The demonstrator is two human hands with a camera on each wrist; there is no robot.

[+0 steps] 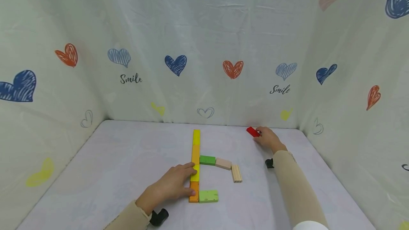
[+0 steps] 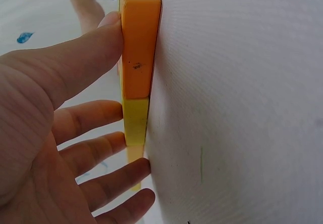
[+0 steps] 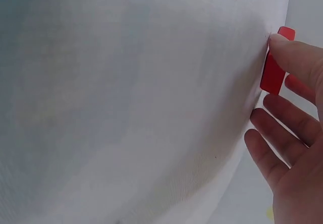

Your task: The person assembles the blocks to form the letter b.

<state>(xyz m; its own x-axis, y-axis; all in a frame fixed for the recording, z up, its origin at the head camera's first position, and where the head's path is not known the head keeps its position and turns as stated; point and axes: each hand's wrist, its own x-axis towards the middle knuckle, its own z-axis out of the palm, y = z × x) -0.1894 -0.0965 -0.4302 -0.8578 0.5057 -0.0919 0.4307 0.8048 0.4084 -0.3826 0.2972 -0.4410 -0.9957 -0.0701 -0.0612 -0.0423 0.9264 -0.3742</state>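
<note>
Yellow and orange blocks lie end to end in a straight row. My left hand (image 1: 167, 186) rests at its left side, thumb on the nearest orange block (image 1: 193, 198) and fingertips by the near yellow block (image 1: 195, 177). In the left wrist view its fingers stay spread and fairly straight along the orange block (image 2: 137, 47) and yellow block (image 2: 136, 120). At the table's back right, my right hand (image 1: 269, 139) pinches a red block (image 1: 252, 131). The right wrist view shows thumb and index finger on the red block (image 3: 274, 72), low by the table surface, other fingers spread.
From the row's right side a dark green block (image 1: 207, 160), a pale pink block (image 1: 223, 163) and a ridged wooden block (image 1: 236, 173) curve outward. A light green block (image 1: 208, 196) touches the row's near end. A heart-printed curtain (image 1: 204, 91) encloses the table's back and sides.
</note>
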